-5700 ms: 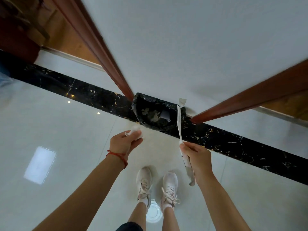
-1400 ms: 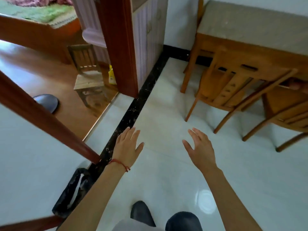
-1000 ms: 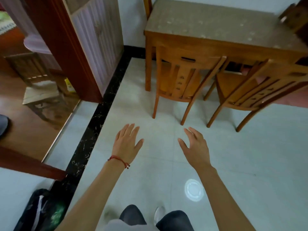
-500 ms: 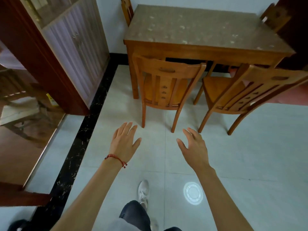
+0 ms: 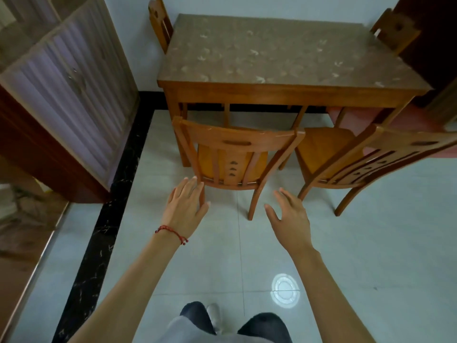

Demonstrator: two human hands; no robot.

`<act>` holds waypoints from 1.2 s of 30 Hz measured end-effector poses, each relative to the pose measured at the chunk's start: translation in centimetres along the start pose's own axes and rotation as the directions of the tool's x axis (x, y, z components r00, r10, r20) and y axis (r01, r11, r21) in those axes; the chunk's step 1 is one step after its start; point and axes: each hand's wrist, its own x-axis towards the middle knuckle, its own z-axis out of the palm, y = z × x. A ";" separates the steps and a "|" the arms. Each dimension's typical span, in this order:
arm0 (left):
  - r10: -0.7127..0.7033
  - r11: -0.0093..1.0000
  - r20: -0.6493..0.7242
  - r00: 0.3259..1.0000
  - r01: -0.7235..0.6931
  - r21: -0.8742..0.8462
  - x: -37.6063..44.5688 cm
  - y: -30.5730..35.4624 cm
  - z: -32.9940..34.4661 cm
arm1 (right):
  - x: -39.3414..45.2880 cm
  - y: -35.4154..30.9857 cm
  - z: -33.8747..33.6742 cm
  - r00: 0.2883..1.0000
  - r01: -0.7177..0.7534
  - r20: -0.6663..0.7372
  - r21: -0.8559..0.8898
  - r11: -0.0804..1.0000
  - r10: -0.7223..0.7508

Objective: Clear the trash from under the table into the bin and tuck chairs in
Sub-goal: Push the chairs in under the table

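Two chairs are standing pulled out from the bench (image 5: 284,87), and you are reaching toward the nearer one (image 5: 235,154) with both hands spread and holding nothing. Your left hand (image 5: 185,209) is lying just in front of the chair's left rear leg, with its fingers (image 5: 191,185) straight and pointing at the seat edge; from this view I cannot tell if they are touching the wood. Your right hand (image 5: 291,219) is hanging a little further back, right of the right rear leg, fingers relaxed and apart. So the left hand is the nearer one. The chair is lying straight ahead of you and facing the bench, its backrest toward you; the top rail is running left to right across your reach, above both hands. The second chair (image 5: 371,159) is standing to the right, turned at an angle, well apart from your right hand. I am judging that the push must go forward, under the bench.
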 end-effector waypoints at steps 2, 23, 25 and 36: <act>-0.010 1.000 0.003 1.000 0.010 -0.029 2.2 0.0 0.1 | 1.8 -0.2 0.0 1.000 -0.004 -0.005 0.005 1.000 0.004; -0.600 0.406 0.187 0.778 0.497 -0.767 20.5 2.3 1.9 | 21.2 -0.3 2.4 0.894 -0.412 0.153 0.649 0.639 0.421; -0.605 0.389 0.219 0.765 0.524 -0.757 21.7 1.7 2.3 | 22.2 -0.6 2.8 0.881 -0.430 0.158 0.661 0.615 0.447; -0.612 0.463 0.139 0.778 0.495 -0.735 23.8 0.5 3.0 | 24.9 -2.0 4.7 0.822 -0.470 0.106 0.681 0.561 0.560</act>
